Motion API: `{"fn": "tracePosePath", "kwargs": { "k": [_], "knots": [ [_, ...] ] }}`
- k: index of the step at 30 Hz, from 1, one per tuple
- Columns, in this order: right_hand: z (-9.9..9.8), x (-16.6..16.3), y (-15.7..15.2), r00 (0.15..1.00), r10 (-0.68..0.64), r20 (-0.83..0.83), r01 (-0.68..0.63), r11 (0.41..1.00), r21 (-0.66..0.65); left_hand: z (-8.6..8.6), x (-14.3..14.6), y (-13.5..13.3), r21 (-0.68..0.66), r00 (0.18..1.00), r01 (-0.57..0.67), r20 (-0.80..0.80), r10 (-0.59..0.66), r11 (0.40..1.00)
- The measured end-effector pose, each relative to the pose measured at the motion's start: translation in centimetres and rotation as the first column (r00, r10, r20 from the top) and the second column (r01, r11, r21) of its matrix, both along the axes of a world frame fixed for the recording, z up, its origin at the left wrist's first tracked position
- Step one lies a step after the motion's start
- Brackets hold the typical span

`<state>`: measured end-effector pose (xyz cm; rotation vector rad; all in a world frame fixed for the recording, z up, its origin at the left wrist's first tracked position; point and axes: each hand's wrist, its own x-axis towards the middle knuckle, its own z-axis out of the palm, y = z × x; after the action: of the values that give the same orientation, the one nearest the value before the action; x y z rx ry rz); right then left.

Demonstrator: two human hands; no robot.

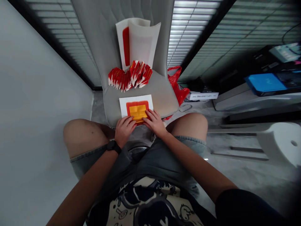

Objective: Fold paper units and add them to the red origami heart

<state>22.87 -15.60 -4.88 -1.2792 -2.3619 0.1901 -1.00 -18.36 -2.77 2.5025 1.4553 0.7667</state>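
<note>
A sheet of joss paper [137,108], white with an orange-red block and a gold rectangle, lies at the front of the grey chair seat [162,100]. My left hand [124,128] has its fingers closed on the sheet's lower left edge. At the lower right, the fingers of my right hand [155,123] press on the gold part and grip the edge. The near edge looks slightly turned up between them. Behind the sheet sits a fanned row of folded joss papers [129,77], red with white edges. Curved, unfolded sheets [142,44] lean upright against the backrest.
A red plastic bag [177,86] hangs beside the chair's right side. Further right are a white box [203,95], a blue box [265,83] on a grey surface, and a white stool [284,141]. A pale wall [42,94] stands close on the left.
</note>
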Motion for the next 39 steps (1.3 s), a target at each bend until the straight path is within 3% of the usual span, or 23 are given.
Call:
{"fn": "tracePosePath", "kwargs": {
  "k": [19,28,39],
  "knots": [
    [0.3,0.3,-0.3,1.000,0.007,0.004,-0.007,1.000,0.023,0.0,-0.2,0.2,0.005,0.999,-0.010,0.041,0.010,1.000],
    [0.9,0.5,-0.6,0.999,0.039,-0.018,-0.038,0.999,0.030,0.6,-0.3,0.2,-0.054,0.994,-0.108,-0.011,0.108,0.993],
    [0.8,0.6,0.5,0.998,-0.063,0.010,0.063,0.997,-0.032,0.6,-0.1,0.2,-0.071,0.991,-0.102,-0.096,0.095,0.992]
  ]
}}
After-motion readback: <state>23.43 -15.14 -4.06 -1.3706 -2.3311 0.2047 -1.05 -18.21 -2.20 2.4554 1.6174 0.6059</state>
